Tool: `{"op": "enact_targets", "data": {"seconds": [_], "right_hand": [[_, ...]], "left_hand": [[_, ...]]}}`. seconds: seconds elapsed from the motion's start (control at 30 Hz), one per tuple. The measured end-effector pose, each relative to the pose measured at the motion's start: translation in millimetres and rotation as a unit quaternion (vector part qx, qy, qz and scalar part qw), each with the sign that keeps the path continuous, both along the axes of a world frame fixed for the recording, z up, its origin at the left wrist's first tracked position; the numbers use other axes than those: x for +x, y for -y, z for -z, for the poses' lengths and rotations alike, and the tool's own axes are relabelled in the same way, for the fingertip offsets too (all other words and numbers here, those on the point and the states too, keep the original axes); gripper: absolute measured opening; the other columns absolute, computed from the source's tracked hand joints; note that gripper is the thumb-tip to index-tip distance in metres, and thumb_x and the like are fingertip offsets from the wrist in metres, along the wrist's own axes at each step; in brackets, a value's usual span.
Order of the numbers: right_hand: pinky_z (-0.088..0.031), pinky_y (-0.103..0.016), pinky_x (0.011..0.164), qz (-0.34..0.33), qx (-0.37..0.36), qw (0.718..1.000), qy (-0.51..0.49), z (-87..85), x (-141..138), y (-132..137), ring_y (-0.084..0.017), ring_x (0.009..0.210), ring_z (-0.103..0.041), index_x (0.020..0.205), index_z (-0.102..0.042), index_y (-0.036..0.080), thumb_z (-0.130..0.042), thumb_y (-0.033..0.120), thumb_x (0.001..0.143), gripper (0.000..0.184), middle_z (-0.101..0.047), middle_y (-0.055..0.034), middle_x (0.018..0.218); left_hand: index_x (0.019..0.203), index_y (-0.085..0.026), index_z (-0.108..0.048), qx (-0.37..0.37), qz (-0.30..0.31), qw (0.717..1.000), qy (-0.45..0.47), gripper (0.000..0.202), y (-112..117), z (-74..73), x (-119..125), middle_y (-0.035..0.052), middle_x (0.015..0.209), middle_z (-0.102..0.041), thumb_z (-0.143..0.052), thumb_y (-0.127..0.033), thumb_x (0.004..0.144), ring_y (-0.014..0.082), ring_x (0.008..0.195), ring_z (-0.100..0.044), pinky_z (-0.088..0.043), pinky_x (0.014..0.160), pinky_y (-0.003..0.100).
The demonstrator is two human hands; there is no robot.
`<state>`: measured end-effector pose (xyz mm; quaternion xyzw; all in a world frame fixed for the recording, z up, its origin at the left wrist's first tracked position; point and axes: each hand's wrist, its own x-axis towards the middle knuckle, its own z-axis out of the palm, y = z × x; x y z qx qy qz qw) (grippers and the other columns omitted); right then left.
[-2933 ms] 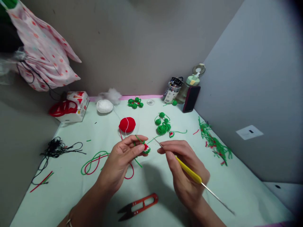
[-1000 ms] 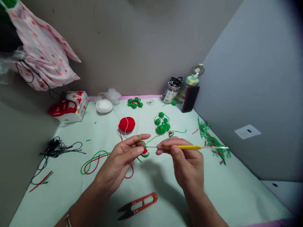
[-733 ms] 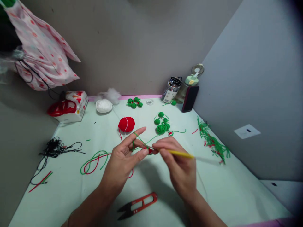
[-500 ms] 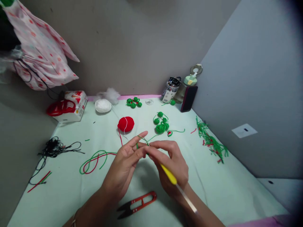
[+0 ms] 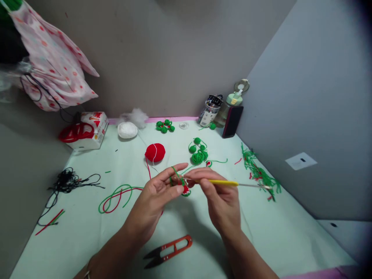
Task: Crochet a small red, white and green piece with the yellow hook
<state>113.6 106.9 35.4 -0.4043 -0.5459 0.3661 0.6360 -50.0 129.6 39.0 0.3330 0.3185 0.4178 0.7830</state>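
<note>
My left hand (image 5: pixel 158 192) pinches a small red, white and green crochet piece (image 5: pixel 186 190) between thumb and fingers. Green yarn (image 5: pixel 174 170) loops round its raised index finger. In my right hand (image 5: pixel 222 197) is a crochet hook with a yellow handle (image 5: pixel 223 182), held nearly level like a pencil. The metal tip of the hook is at the green yarn just above the piece. Below the hands, orange thread snips (image 5: pixel 174 248) lie on the table. Farther back sit a green yarn ball (image 5: pixel 199 157) and a red yarn ball (image 5: pixel 155 152).
Black cord (image 5: pixel 65 181) and loose red and green strands (image 5: pixel 116 199) lie to the left. Green yarn scraps (image 5: pixel 260 170) spread along the right edge. At the back stand a white yarn ball (image 5: pixel 128 130), a tissue box (image 5: pixel 88 130), a pen jar (image 5: pixel 208 112) and a phone (image 5: pixel 232 122).
My right hand has swung the hook from a downward slant to nearly level. The crochet piece has come into view under my left fingertips.
</note>
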Motion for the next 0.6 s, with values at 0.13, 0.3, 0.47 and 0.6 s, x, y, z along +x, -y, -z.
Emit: {"op": "enact_targets", "data": {"seconds": [0.13,0.3,0.47,0.6], "right_hand": [[-0.063,-0.036,0.080,0.016,0.028,0.998,0.045,-4.6,-3.3,2.2,-0.020,0.091,-0.076,0.103,-0.082,0.028,-0.064,0.026,0.102,0.018,-0.083,-0.0043,0.098],[-0.064,-0.035,0.074,0.038,0.069,0.987,0.141,0.7,-3.7,5.4,-0.020,0.090,-0.075,0.113,-0.079,0.029,-0.059,0.017,0.102,0.026,-0.080,-0.0055,0.101],[-0.062,-0.040,0.088,0.066,0.153,0.939,0.301,15.5,-3.3,8.9,-0.024,0.107,-0.073,0.132,-0.073,0.037,-0.067,0.008,0.094,0.048,-0.078,-0.0068,0.120],[-0.059,-0.034,0.080,0.061,0.097,0.981,0.155,11.1,3.7,5.8,-0.019,0.092,-0.071,0.120,-0.078,0.031,-0.061,0.009,0.100,0.035,-0.078,-0.0041,0.101]], "left_hand": [[0.124,-0.033,-0.079,0.013,-0.008,1.000,-0.017,0.040,0.4,1.3,1.1,0.0014,0.099,-0.077,-0.086,-0.028,0.084,0.0186,0.101,-0.065,-0.045,0.097,0.031],[0.126,-0.030,-0.078,0.003,-0.051,0.999,-0.017,0.042,2.4,3.4,4.2,-0.0016,0.088,-0.071,-0.086,-0.028,0.085,0.0142,0.088,-0.064,-0.047,0.092,0.027],[0.128,-0.025,-0.078,-0.081,-0.032,0.995,0.054,0.045,3.3,5.7,8.3,0.0017,0.094,-0.073,-0.086,-0.026,0.084,0.0155,0.096,-0.064,-0.047,0.096,0.027],[0.120,-0.020,-0.082,-0.092,-0.011,0.993,0.070,0.039,-4.7,4.6,1.0,0.0021,0.090,-0.070,-0.084,-0.021,0.081,0.0131,0.089,-0.059,-0.046,0.091,0.022]]}}
